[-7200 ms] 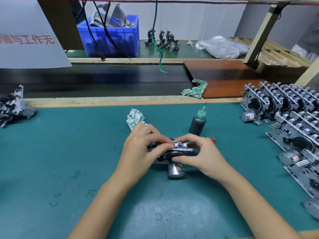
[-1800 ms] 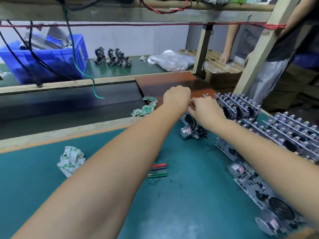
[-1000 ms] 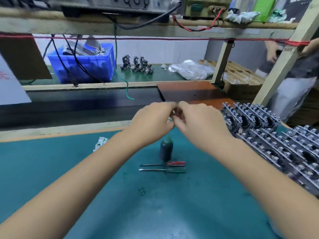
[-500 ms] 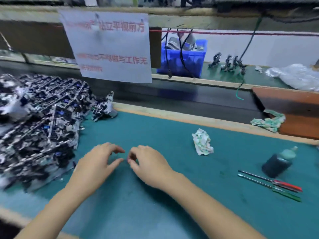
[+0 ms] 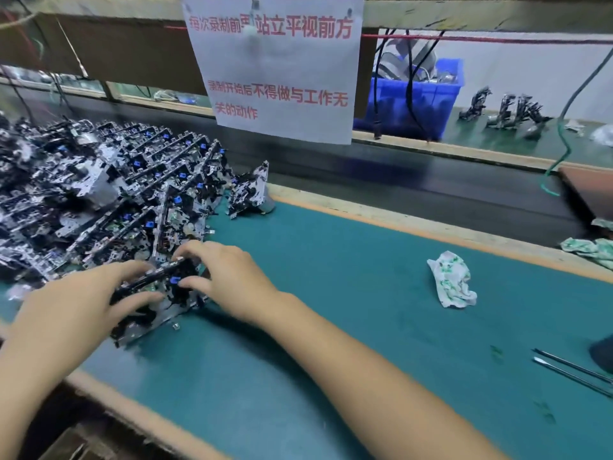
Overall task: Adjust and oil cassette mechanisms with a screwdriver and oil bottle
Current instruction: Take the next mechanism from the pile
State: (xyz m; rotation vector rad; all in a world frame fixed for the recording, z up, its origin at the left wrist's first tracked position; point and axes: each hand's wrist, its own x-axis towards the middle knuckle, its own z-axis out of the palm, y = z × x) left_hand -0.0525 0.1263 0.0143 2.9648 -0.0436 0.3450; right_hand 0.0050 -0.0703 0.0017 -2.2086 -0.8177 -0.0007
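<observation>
A black and silver cassette mechanism [image 5: 156, 303] lies at the near edge of a large pile of like mechanisms [image 5: 99, 194] on the left of the green mat [image 5: 331, 327]. My left hand [image 5: 79, 303] grips its left side with fingers and thumb curled round it. My right hand [image 5: 225, 273] holds its right end, fingers over the top and thumb near a blue part. Two screwdriver shafts [image 5: 570, 373] lie at the far right. The dark oil bottle [image 5: 602, 355] shows only at the right edge.
A crumpled printed rag [image 5: 452, 278] lies on the mat to the right. One mechanism [image 5: 250, 190] stands apart near the mat's back edge. A paper sign [image 5: 275, 64] hangs above a dark conveyor belt [image 5: 398, 180]. A blue bin [image 5: 408, 101] sits behind.
My view swung left from the finished rows on the right to the pile. Both hands, empty half a second ago, moved left and took hold of a mechanism at the pile's edge.
</observation>
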